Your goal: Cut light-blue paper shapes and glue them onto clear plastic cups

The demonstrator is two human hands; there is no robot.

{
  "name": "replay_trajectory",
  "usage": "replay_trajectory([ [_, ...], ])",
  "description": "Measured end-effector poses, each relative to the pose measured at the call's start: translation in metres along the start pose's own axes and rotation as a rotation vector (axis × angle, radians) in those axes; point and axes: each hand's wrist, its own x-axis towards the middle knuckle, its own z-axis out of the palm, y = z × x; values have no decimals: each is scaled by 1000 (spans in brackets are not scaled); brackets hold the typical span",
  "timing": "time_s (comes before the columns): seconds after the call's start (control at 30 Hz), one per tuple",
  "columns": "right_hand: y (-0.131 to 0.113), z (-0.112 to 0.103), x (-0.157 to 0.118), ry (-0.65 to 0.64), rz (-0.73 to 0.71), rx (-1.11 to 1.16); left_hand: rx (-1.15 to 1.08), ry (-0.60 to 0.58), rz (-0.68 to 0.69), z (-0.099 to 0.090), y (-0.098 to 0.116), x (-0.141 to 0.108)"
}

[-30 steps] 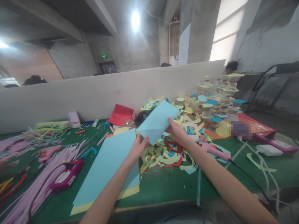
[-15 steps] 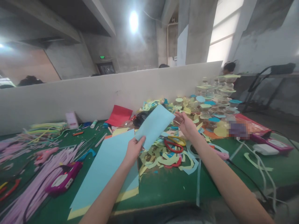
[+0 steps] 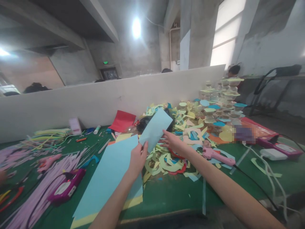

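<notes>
My left hand [image 3: 138, 157] pinches a light blue paper piece [image 3: 156, 125] at its lower end, thumb on top. The piece is held tilted above the table. By its right edge is my right hand [image 3: 175, 143], fingers stretched out and apart; whether the fingertips touch the paper I cannot tell. Under that hand lie scissors, mostly hidden, with only some red handle [image 3: 176, 154] showing. Large blue sheets [image 3: 107, 178] lie beneath my left forearm, with yellow paper [image 3: 133, 201] showing below them. Ring-shaped cut paper scraps [image 3: 164, 163] are heaped below my right hand.
Pink glue guns [image 3: 218, 156] [image 3: 49, 161] lie on both sides. Purple pipe cleaners [image 3: 54, 181] and a magenta box [image 3: 67, 186] with a cable are at left. Stacked clear plastic pieces [image 3: 224, 101] stand at back right, before a white partition [image 3: 100, 98]. White cables [image 3: 269, 171] trail at right.
My right hand has moved left and down, now covering most of the scissors. The blue paper piece has shifted slightly left, still in my left hand. The pink glue gun at right is uncovered.
</notes>
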Motion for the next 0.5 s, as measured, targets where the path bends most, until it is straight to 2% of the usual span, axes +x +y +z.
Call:
replay_trajectory([
  [0.17,0,-8,3,129,0,-47,3,96,50,-3,4,-2],
  [0.27,3,-11,6,158,-1,-115,18,136,80,-6,5,-1],
  [0.37,2,-9,5,112,6,-147,49,150,176,-9,3,0],
  [0.5,-4,-2,-1,-45,-1,-8,83,161,403,-11,-6,4],
])
